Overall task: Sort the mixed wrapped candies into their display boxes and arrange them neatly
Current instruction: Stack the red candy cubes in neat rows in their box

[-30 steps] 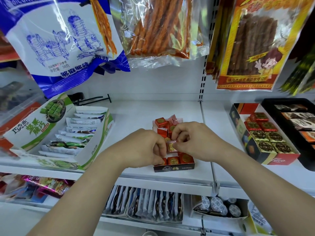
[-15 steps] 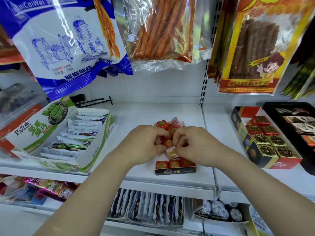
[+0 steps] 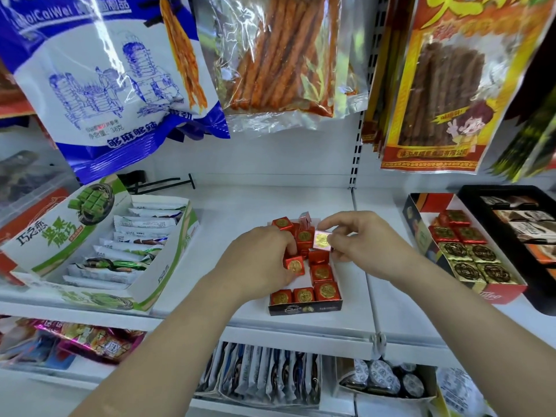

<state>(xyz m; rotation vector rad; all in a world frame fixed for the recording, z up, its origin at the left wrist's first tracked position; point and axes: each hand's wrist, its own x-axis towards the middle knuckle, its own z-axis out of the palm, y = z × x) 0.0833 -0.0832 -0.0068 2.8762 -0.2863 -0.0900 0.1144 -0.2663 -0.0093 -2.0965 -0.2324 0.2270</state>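
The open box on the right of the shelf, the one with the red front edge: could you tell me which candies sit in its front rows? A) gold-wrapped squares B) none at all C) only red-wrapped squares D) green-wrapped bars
A: in the open box, the gold-wrapped squares fill the rows nearest the front, with the red-wrapped squares behind them.

head view, down onto shelf [image 3: 240, 323]

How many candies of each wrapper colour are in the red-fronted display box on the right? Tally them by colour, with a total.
Red-wrapped candies: 3 in clear view
Gold-wrapped candies: 4
Total: 7 in the red-fronted display box
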